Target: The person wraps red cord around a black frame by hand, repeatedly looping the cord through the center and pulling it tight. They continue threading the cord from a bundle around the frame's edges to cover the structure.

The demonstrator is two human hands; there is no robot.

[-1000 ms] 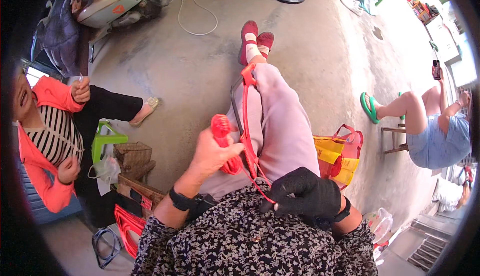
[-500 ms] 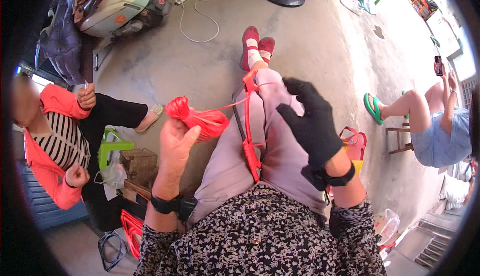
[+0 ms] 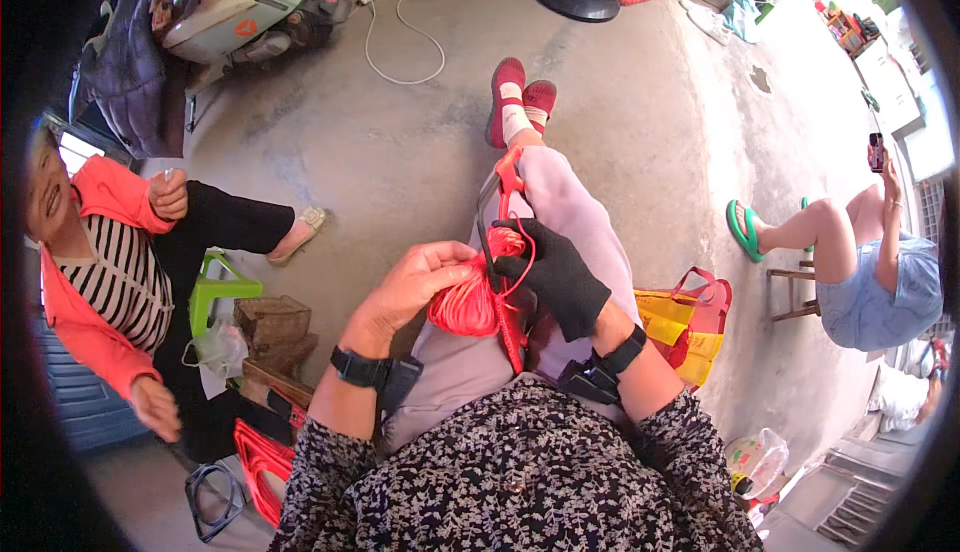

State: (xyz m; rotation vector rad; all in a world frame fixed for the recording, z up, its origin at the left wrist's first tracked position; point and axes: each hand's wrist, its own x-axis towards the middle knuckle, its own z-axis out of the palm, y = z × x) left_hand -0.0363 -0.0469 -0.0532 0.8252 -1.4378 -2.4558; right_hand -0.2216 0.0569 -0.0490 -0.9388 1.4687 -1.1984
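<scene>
On my lap lies a narrow black frame [image 3: 483,214], its far end and one long side wrapped in red cord [image 3: 509,174]. My bare left hand [image 3: 422,277] is closed on a looped bundle of red cord [image 3: 466,306] at the frame's left side. Part of the bundle sticks through the frame's opening. There my right hand [image 3: 562,277], in a black glove with bare wrist, has its fingers closed around the bundle's far end. A loose loop of cord curves over the gloved fingers. The right fingertips are partly hidden behind cord and frame.
More red-wrapped frames [image 3: 262,467] and a bare dark frame [image 3: 213,500] lie at lower left. A yellow and red bag [image 3: 690,320] stands by my right leg. One person [image 3: 125,272] sits at left near a green stool [image 3: 215,290]; another [image 3: 880,272] sits at right.
Both hands have come together over the frame. The bundle has moved right and partly into the frame's opening, and the gloved hand, open and empty before, now grips it.
</scene>
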